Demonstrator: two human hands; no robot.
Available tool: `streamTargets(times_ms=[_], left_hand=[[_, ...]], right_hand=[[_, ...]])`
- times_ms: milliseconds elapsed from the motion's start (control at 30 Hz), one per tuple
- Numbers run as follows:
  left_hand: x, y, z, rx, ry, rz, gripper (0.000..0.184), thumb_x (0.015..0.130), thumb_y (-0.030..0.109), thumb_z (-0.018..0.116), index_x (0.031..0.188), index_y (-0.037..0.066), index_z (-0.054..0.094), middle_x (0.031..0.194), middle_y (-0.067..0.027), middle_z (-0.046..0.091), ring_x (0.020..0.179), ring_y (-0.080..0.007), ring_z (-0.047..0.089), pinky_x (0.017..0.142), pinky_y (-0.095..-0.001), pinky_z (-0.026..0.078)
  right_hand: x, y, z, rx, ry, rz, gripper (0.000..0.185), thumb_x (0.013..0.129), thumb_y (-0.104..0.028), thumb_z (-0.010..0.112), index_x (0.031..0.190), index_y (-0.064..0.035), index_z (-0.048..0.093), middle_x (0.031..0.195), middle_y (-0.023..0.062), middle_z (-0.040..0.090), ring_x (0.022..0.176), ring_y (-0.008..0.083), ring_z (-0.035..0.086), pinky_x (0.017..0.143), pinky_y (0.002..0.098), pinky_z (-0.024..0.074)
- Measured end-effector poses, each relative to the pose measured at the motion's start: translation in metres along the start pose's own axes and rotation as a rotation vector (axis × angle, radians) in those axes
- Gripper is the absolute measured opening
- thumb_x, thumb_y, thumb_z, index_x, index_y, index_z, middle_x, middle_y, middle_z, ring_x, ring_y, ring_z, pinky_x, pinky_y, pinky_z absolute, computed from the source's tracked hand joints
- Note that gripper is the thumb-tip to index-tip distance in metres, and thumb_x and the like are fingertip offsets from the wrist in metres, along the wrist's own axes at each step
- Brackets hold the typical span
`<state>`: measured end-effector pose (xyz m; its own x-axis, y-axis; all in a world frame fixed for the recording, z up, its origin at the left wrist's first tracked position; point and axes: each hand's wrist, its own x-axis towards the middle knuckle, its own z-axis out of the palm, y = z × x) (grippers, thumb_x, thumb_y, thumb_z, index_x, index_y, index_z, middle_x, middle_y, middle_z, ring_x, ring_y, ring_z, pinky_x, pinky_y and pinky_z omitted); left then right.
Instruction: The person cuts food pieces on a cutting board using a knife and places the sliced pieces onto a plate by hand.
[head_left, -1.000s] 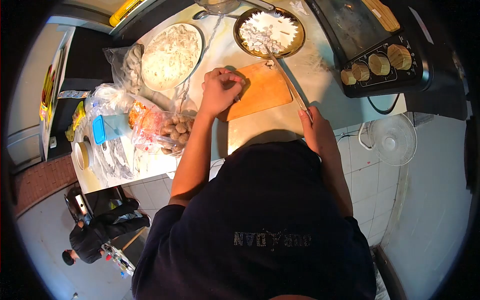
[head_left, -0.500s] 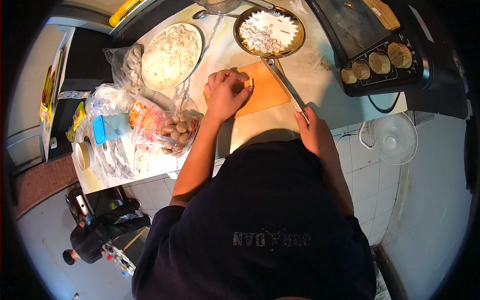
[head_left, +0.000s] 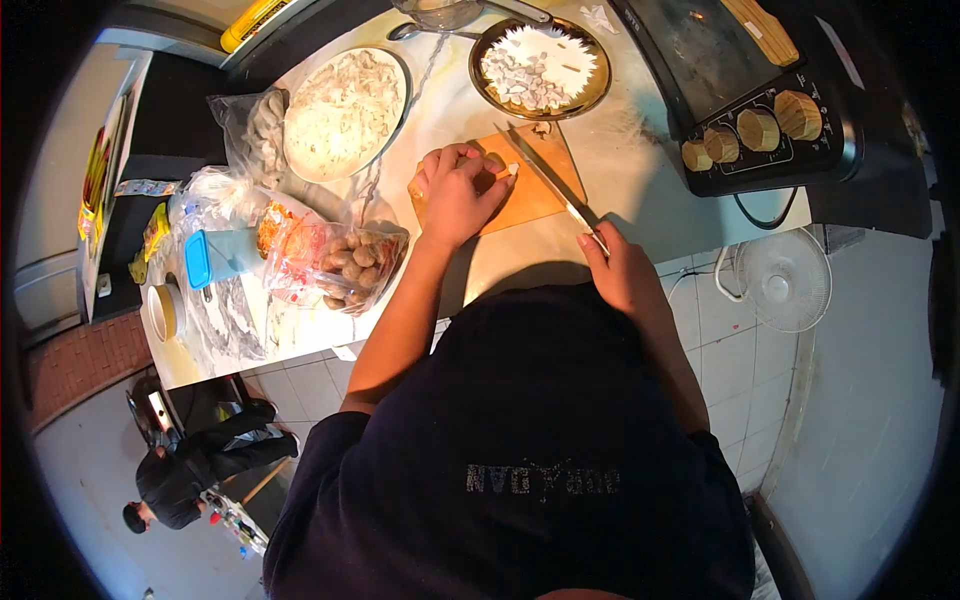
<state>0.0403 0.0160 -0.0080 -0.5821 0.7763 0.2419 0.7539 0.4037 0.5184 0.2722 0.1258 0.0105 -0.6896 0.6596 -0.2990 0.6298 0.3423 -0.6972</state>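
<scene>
My left hand (head_left: 456,196) rests on the orange cutting board (head_left: 528,208), its fingers curled in a pinch around a small pale piece of food (head_left: 513,169). My right hand (head_left: 624,270) grips a knife (head_left: 545,172) by its handle. The blade slants over the board, beside the pale piece and apart from my left fingers. Another small pale bit (head_left: 542,128) lies by the board's far edge. Beyond the board stands a gold-rimmed plate (head_left: 603,85) with chopped greyish-white pieces (head_left: 530,82) on it.
Left of the board are a big plate of pale shredded food (head_left: 345,115), a plastic bag of round brown items (head_left: 355,265) and a blue-lidded container (head_left: 200,262). A black electric griddle (head_left: 770,150) stands right. Another person (head_left: 175,485) is at the lower left.
The knife has swung its tip leftward and nearer, away from the plate, as my right hand shifted slightly left. My left hand moved a little right. The pale bit near the far edge is now visible.
</scene>
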Motion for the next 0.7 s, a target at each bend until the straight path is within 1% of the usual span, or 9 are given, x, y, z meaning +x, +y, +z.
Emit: streamTargets(times_ms=[67,133,333,467,533,700], left_hand=[[-0.001,0.001,0.003,-0.006,0.014,-0.001,0.021,0.075,0.031,0.078,0.088,0.016,0.075,0.11,-0.0041,0.058,0.11,-0.0285,0.044,0.094,-0.044,0.031],[-0.002,0.001,0.007,-0.013,0.027,0.0,0.021,0.074,0.031,0.078,0.087,0.015,0.075,0.11,-0.0042,0.058,0.11,-0.0288,0.045,0.094,-0.0445,0.031],[-0.004,0.001,0.012,-0.017,0.04,-0.007,0.019,0.075,0.028,0.077,0.087,0.014,0.075,0.109,-0.0047,0.059,0.11,-0.0294,0.044,0.093,-0.045,0.031],[-0.003,-0.002,0.015,-0.013,0.041,0.006,0.017,0.075,0.026,0.076,0.087,0.014,0.075,0.108,-0.004,0.059,0.11,-0.0289,0.045,0.092,-0.0451,0.031],[-0.003,-0.001,0.015,-0.013,0.045,0.012,0.016,0.075,0.025,0.076,0.087,0.014,0.075,0.108,-0.0036,0.059,0.11,-0.0287,0.045,0.091,-0.045,0.031],[-0.003,0.0,0.017,-0.006,0.062,0.021,0.015,0.075,0.024,0.076,0.087,0.015,0.076,0.106,-0.0025,0.06,0.109,-0.0282,0.046,0.089,-0.0448,0.031]], right_hand=[[-0.001,-0.002,0.0,0.001,-0.019,-0.022,0.034,0.099,-0.037,0.054,0.105,-0.0037,0.058,0.081,0.0224,0.065,0.079,0.0448,0.064,0.066,0.0458,0.0482],[-0.002,-0.005,0.0,0.007,-0.049,-0.013,0.038,0.098,-0.04,0.054,0.106,-0.0038,0.061,0.089,0.0248,0.067,0.087,0.0462,0.064,0.074,0.052,0.05],[-0.003,-0.007,0.003,-0.043,-0.036,-0.008,0.035,0.098,-0.04,0.053,0.103,-0.0062,0.061,0.085,0.0247,0.066,0.085,0.0471,0.063,0.072,0.0537,0.0495],[-0.003,-0.008,0.002,-0.043,-0.053,-0.011,0.037,0.098,-0.041,0.053,0.103,-0.0062,0.061,0.084,0.0254,0.066,0.085,0.0472,0.063,0.072,0.0543,0.0496],[-0.002,-0.005,0.005,-0.057,-0.021,-0.046,0.032,0.098,-0.035,0.056,0.103,-0.0034,0.059,0.082,0.024,0.064,0.083,0.0466,0.062,0.067,0.0484,0.0485],[-0.002,-0.006,0.006,-0.126,0.006,-0.051,0.031,0.097,-0.035,0.057,0.102,-0.004,0.059,0.082,0.0246,0.065,0.083,0.0471,0.063,0.067,0.0509,0.0492]])
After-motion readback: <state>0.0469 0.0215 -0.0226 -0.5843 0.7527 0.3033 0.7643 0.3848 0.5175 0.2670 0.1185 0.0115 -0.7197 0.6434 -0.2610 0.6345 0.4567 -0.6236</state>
